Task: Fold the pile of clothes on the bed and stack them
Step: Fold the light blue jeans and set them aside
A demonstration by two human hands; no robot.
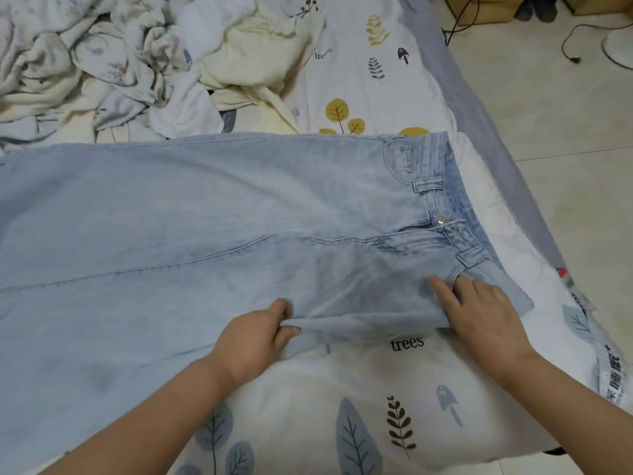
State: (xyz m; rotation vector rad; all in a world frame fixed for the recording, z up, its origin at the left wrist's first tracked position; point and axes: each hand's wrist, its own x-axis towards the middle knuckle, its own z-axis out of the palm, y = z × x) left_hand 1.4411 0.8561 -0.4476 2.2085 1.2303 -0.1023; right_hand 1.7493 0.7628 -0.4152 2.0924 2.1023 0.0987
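the left hand [255,337] reaches in from the bed's near edge, forearm angled up from the lower left, and pinches the near hem-side edge of the jeans [212,214] between thumb and curled fingers, lifting a small fold of denim off the sheet. the right hand [479,313] comes in from the lower right, palm down on the jeans near their waistband corner; its fingers are straight and slightly spread, pressing the cloth flat, with the index finger stretched toward the left.

the jeans are pale, washed-out blue denim, spread wide across the middle of the bed, front side up. the waistband lies toward the bed's right edge, with belt loops, a coin pocket and a metal button [441,219] showing, and the fly looks partly open. the legs run off toward the left edge, a long seam marking the line between them. the near edge by the hands is rumpled and turned up.

toward the bed's far left corner sits the pile of clothes [137,63], crumpled white, cream and faintly printed pieces, unfolded. the bed sheet [376,399] is white with printed leaves, mushrooms and the word "trees". beyond the right edge is a tiled floor [565,114] with a black cable [568,42] on it.
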